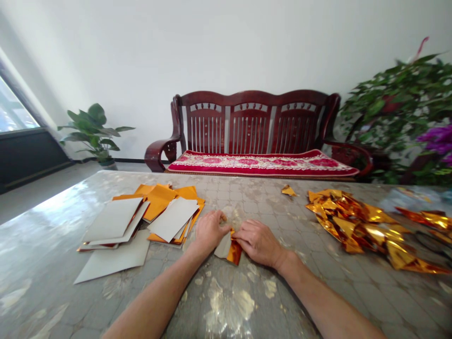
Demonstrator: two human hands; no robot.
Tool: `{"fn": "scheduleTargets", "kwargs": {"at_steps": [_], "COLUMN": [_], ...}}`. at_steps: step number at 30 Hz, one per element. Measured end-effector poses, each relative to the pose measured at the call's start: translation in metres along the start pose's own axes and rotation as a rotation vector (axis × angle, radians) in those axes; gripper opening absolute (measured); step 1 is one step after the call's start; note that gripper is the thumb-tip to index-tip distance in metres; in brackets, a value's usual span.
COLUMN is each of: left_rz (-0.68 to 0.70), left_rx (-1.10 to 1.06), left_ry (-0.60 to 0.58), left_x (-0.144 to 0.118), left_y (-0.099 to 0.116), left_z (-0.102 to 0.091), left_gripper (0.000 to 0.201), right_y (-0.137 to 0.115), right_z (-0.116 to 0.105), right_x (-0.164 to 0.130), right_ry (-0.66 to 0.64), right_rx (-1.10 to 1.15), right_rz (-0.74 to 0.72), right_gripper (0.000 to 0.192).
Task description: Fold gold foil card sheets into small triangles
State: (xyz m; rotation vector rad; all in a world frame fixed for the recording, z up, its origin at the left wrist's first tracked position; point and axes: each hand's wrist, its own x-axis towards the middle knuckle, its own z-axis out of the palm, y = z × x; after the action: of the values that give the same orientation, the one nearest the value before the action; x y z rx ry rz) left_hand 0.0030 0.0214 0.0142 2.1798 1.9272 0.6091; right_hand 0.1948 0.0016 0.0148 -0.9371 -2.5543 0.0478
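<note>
Two foil heaps [356,221] beside hands [233,238]

Sheet stack [141,221] blocks left, foil pile [356,226] right; table [226,301] btwn free.

This looks like a living room in a home. A dark red wooden bench [252,129] with a carved slatted back and a red patterned cushion [261,164] stands against the plain white wall at centre frame. A potted leafy plant [93,132] sits on the floor at left beside a window [14,113], and a larger plant with purple flowers [406,108] fills the right edge.
</note>
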Motion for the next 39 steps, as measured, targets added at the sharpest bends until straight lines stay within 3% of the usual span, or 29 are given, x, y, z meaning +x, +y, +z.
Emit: {"fn": "scheduleTargets", "kwargs": {"at_steps": [5, 11, 16, 18, 21, 25, 33, 39], "left_rz": [0.027, 0.061, 0.067, 0.097, 0.183, 0.225, 0.339, 0.367], "left_rx": [-0.028, -0.047, -0.001, 0.023, 0.122, 0.314, 0.388, 0.390], "left_ry": [-0.003, 0.020, 0.177, 0.110, -0.126, -0.296, -0.349, -0.355], "left_x": [0.004, 0.005, 0.000, -0.007, -0.021, -0.039, -0.051, -0.061], "left_y": [-0.005, -0.006, 0.007, 0.015, 0.026, 0.032, 0.037, 0.035], "left_z": [0.001, 0.004, -0.015, -0.029, -0.044, -0.042, -0.034, -0.033], "left_gripper": [0.025, 0.029, 0.016, 0.018, 0.022, 0.028, 0.032, 0.033], "right_y": [0.004, 0.006, 0.003, 0.003, 0.004, 0.007, 0.013, 0.017], "right_z": [0.002, 0.002, 0.002, 0.003, 0.004, 0.006, 0.010, 0.012], "right_x": [0.005, 0.009, 0.008, 0.007, 0.005, 0.005, 0.007, 0.008], "right_ry": [0.023, 0.021, 0.005, 0.013, 0.039, 0.063, 0.092, 0.080], "right_rx": [0.156, 0.153, 0.031, -0.028, -0.078, -0.086, 0.155, 0.283], "right_rz": [0.038, -0.020, -0.021, 0.023, 0.090, 0.129, 0.135, 0.216], "right_gripper": [0.025, 0.026, 0.023, 0.018, 0.018, 0.018, 0.009, 0.021]}}
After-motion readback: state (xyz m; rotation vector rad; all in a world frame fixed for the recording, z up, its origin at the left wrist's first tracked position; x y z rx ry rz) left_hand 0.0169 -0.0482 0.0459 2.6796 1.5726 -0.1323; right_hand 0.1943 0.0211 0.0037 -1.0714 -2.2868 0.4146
